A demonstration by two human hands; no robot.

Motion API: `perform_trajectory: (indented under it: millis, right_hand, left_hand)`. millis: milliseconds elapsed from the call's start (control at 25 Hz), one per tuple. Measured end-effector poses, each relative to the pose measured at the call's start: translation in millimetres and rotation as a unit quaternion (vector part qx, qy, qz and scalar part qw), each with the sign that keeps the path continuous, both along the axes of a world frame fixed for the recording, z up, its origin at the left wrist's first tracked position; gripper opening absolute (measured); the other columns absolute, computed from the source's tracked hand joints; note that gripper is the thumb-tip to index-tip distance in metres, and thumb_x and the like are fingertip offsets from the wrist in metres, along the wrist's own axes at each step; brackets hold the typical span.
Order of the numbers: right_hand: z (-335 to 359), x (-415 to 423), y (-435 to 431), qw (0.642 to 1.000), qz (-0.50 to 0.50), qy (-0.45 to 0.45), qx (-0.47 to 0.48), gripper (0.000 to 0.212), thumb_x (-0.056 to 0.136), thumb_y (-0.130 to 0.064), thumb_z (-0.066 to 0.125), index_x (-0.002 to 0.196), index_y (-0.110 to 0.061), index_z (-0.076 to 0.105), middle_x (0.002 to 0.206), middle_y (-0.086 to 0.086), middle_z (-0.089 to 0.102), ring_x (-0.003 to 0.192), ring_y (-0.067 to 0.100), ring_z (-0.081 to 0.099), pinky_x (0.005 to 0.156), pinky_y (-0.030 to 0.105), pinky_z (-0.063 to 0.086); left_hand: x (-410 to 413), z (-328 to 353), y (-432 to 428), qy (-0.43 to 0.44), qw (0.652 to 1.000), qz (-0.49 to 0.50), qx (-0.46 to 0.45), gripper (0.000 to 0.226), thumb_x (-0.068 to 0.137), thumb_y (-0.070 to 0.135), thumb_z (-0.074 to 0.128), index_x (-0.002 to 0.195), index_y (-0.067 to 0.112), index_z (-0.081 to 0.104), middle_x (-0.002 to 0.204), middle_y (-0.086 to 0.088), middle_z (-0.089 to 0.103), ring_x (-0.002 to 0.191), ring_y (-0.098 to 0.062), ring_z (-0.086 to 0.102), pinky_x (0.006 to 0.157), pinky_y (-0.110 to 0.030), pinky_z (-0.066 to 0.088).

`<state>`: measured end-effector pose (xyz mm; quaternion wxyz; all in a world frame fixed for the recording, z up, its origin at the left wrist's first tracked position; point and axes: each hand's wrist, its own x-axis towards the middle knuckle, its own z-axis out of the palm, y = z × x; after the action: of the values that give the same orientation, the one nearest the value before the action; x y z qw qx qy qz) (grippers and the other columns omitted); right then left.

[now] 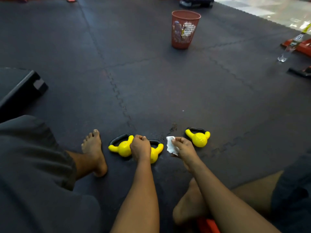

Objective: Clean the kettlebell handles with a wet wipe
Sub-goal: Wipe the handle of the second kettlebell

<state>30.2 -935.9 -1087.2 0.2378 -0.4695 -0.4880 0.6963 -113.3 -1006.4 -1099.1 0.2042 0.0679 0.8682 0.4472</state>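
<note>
Lower left to left edge: black step platform [21, 91], low and flat, on the dark interlocking rubber floor mat [151, 84].

Lower left: the person's leg in dark shorts, with the bare left foot [93, 152] flat on the mat, toes toward the top of the frame.

Lower centre, first item: left kettlebell [122, 147], yellow body with a black handle, handle toward the top of the frame. It sits just right of the foot.

Lower centre: left hand [140, 147], fingers curled into a fist, set between the left kettlebell and the middle kettlebell [156, 154] and covering the middle one's left side. Cannot tell whether the fingers close on a handle.

Just right of the middle kettlebell: wet wipe [171, 146], white and crumpled, held clear of all three handles.

Right hand [184, 147]: pinches the wipe between thumb and fingertips, in the gap between the middle kettlebell and the right kettlebell [198, 138].

Right kettlebell: same yellow and black, lying apart from the other two, just beyond the right hand and untouched.

Upper centre-right: red mesh waste basket [184, 29], upright, with rubbish inside, well apart from the kettlebells.

Upper right edge: clear plastic bottle [290, 47] standing beside an orange frame [303, 47].
</note>
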Motion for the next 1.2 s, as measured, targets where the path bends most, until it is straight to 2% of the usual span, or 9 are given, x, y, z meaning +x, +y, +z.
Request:
perform_trajectory:
  millis: [160,280,400,480,600,760,920,1040,1200]
  right_hand:
    - [-32.5,-6.5,3.9,0.999,-0.026,-0.038,0.006,0.034,0.099,-0.024,0.052,0.097,0.006,0.068,0.080,0.022,0.067,0.061,0.023,0.059,0.050,0.025,0.049]
    - [-59.1,-14.8,24.0,0.996,-0.057,-0.059,-0.044,0.050,0.097,-0.039,0.054,0.098,0.009,0.068,0.089,0.030,0.070,0.074,0.036,0.066,0.068,0.045,0.057]
    - [-78.6,-22.6,42.3,0.992,-0.065,-0.061,-0.087,0.041,0.095,-0.036,0.057,0.101,0.003,0.069,0.094,0.024,0.071,0.080,0.036,0.068,0.067,0.041,0.058]
    - [-86.9,-25.3,51.5,0.992,-0.063,-0.066,-0.087,0.028,0.095,-0.024,0.058,0.103,0.001,0.068,0.099,0.023,0.069,0.083,0.033,0.066,0.059,0.032,0.054]
    - [-98.0,-23.1,57.8,0.991,-0.061,-0.077,-0.091,0.023,0.092,-0.014,0.054,0.103,0.001,0.067,0.101,0.028,0.067,0.083,0.033,0.064,0.062,0.035,0.054]
    - [-108.0,-18.2,55.3,0.989,-0.050,-0.102,-0.095,0.020,0.091,-0.012,0.054,0.099,0.002,0.067,0.092,0.024,0.067,0.080,0.031,0.063,0.069,0.040,0.051]
    - [-94.2,-10.9,41.8,0.987,-0.060,-0.106,-0.101,0.013,0.090,-0.006,0.054,0.091,-0.003,0.066,0.084,0.019,0.064,0.069,0.027,0.060,0.058,0.029,0.048]
    - [-80.1,-6.1,28.8,0.988,-0.054,-0.119,-0.087,0.020,0.087,0.006,0.048,0.092,-0.003,0.065,0.080,0.018,0.063,0.064,0.026,0.056,0.048,0.025,0.047]
    - [-74.2,2.4,9.4,0.985,-0.047,-0.161,-0.029,0.027,0.080,0.005,0.055,0.097,-0.009,0.070,0.086,0.012,0.071,0.075,0.030,0.065,0.063,0.037,0.051]
  left_hand:
    - [-21.9,-25.1,4.3,0.014,0.991,-0.114,-0.063,0.015,0.092,0.023,0.055,0.097,0.013,0.066,0.108,-0.015,0.067,0.107,-0.034,0.058,0.086,-0.035,0.047]
    - [-35.9,-52.7,16.1,0.031,0.964,-0.243,-0.104,0.021,0.089,0.021,0.059,0.108,0.013,0.065,0.113,-0.012,0.068,0.113,-0.031,0.057,0.095,-0.039,0.048]
    - [-45.1,-72.4,31.2,0.072,0.936,-0.310,-0.152,0.031,0.088,0.022,0.063,0.118,0.013,0.063,0.120,-0.012,0.065,0.116,-0.031,0.054,0.098,-0.040,0.046]
    - [-50.4,-82.9,41.9,0.110,0.923,-0.316,-0.191,0.033,0.088,0.025,0.064,0.120,0.016,0.062,0.122,-0.008,0.062,0.117,-0.029,0.051,0.097,-0.041,0.045]
    - [-53.5,-91.8,51.6,0.153,0.908,-0.308,-0.240,0.029,0.088,0.029,0.066,0.116,0.022,0.062,0.122,-0.002,0.060,0.118,-0.026,0.047,0.095,-0.040,0.042]
    - [-59.6,-93.3,57.5,0.153,0.893,-0.332,-0.263,0.022,0.088,0.030,0.066,0.109,0.023,0.063,0.121,-0.002,0.057,0.120,-0.027,0.043,0.094,-0.041,0.034]
    - [-62.3,-76.6,44.1,0.138,0.882,-0.357,-0.275,0.027,0.091,0.032,0.062,0.115,0.020,0.063,0.125,-0.008,0.052,0.124,-0.030,0.039,0.100,-0.043,0.033]
    - [-58.6,-64.6,22.2,0.134,0.892,-0.353,-0.250,0.029,0.090,0.032,0.062,0.114,0.015,0.059,0.122,-0.012,0.051,0.120,-0.033,0.042,0.098,-0.043,0.038]
    - [-41.9,-53.5,-8.6,0.092,0.933,-0.325,-0.126,0.016,0.088,0.026,0.064,0.099,0.018,0.056,0.106,-0.013,0.058,0.104,-0.033,0.053,0.087,-0.047,0.048]
